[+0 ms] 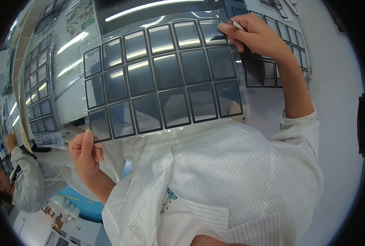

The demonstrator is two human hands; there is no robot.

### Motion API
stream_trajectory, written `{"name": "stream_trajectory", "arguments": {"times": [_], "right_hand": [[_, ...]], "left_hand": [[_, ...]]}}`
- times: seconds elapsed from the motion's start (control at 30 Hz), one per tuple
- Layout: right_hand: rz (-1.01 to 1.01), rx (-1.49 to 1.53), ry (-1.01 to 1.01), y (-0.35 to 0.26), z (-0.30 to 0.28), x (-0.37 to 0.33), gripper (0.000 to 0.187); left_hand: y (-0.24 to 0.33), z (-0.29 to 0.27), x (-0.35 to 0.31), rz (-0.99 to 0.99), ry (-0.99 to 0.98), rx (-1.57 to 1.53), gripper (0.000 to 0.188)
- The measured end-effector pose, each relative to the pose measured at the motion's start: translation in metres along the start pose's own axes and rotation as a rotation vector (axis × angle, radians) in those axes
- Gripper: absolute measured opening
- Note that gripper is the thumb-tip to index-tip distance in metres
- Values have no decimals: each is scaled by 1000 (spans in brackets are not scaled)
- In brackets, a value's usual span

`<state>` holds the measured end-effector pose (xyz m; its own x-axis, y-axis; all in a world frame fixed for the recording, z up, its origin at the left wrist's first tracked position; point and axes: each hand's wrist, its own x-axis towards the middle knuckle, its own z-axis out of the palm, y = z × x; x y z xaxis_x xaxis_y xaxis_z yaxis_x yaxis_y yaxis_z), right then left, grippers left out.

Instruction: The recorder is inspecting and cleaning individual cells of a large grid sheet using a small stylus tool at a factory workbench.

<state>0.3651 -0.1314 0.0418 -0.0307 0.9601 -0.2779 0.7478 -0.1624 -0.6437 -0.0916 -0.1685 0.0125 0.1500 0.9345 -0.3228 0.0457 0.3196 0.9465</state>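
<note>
A clear plastic sheet (166,71) carries rows of dark-framed rectangular panels and hangs tilted in front of me. Pen-like scribbles mark a few of its corner panels. My left hand (86,151) pinches the sheet's lower left corner between thumb and fingers. At the upper right corner, my right hand (258,35) is closed round a slim white tool (237,26) with a thin tip; its exact kind is unclear. The tip lies over the sheet's top edge, and the fingers of that hand sit against the corner.
Similar panel sheets lie at the left (38,90) and beneath my right arm (268,74). Behind the held sheet is a dark glossy surface (129,16) reflecting a light tube. At the far left a co-worker's grey sleeve (38,176) shows beside a bench.
</note>
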Motion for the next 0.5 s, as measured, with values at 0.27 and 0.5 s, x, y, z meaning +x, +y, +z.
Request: {"name": "stream_trajectory", "arguments": {"times": [0.27,0.5], "right_hand": [[-90,17,12,4,2,0,45],[-80,-84,60,4,4,0,47]], "left_hand": [[-1,2,6,-66,-13,63,29],[5,16,15,3,89,509,37]]}}
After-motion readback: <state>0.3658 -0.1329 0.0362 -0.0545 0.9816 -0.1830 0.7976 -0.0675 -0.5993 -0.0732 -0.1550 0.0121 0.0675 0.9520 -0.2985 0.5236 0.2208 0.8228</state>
